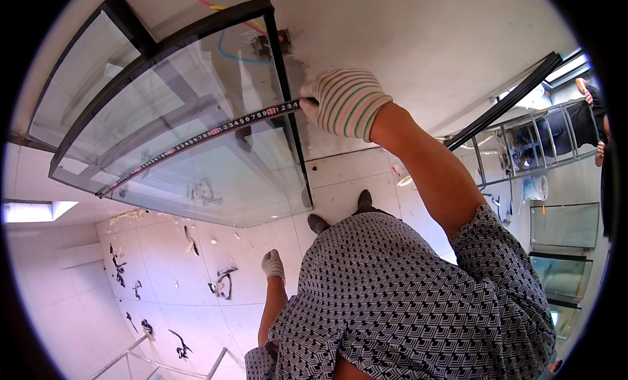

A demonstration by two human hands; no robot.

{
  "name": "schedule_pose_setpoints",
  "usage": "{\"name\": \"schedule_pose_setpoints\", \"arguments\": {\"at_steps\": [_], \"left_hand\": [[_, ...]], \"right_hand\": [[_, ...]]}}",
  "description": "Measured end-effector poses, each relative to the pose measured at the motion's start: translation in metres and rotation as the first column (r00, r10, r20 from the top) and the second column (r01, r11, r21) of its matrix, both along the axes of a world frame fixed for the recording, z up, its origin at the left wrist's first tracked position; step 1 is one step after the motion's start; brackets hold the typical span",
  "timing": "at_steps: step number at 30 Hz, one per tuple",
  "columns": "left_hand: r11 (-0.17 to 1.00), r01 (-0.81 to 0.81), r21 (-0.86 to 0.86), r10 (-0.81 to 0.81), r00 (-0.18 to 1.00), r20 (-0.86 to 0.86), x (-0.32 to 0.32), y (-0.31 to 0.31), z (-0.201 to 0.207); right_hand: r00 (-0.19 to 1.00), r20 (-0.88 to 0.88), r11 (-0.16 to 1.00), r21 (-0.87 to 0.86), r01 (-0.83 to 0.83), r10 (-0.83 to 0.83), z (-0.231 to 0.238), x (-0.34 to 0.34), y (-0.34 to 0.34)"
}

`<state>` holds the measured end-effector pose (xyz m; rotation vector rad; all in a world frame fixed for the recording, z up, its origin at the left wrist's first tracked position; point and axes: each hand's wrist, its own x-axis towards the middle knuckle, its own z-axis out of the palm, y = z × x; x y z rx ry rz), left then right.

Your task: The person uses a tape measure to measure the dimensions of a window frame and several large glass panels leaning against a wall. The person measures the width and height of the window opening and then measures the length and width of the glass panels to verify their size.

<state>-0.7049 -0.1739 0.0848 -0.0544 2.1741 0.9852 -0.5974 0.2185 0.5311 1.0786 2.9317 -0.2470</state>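
Observation:
My right hand (347, 104), in a striped knitted glove, is closed around the near end of a dark tape measure blade (226, 126). The blade stretches leftward across a large black-edged glass pane (190, 177) to its far left edge; whatever holds that end cannot be made out. My right hand is just beyond the pane's right-hand black edge. Lower down, my left hand (273, 265), in a pale glove, hangs over the floor with its fingers drawn together and nothing visible in them. It touches neither the pane nor the tape.
Another framed glass panel (88, 72) adjoins at upper left. Colored wires emerge near a wall box (278, 43). Black scraps (224, 283) litter the tiled floor. A metal rack (543, 141) and a long black strip (504, 98) are at right, with people beyond. Metal rails (163, 367) stand at lower left.

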Motion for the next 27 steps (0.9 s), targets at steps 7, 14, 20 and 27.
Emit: {"name": "schedule_pose_setpoints", "arguments": {"at_steps": [7,14,20,27], "left_hand": [[1.0,0.0,0.019,-0.003,0.988,0.155,0.008,-0.017,-0.047],[0.997,-0.016,0.08,-0.001,0.977,0.215,0.0,0.012,-0.011],[0.987,-0.119,0.104,0.089,0.963,0.254,-0.002,0.014,0.008],[0.989,-0.149,0.006,0.138,0.928,0.347,0.042,0.005,0.01]], "right_hand": [[1.0,0.01,1.0,-0.012,-0.008,0.008,0.002,-0.002,-0.002],[0.999,0.033,0.999,-0.052,0.011,-0.009,0.001,-0.002,0.0],[0.999,-0.001,0.998,-0.044,-0.033,0.033,0.0,-0.002,0.003],[1.0,0.0,0.995,-0.097,-0.028,0.028,-0.007,-0.001,0.011]]}}
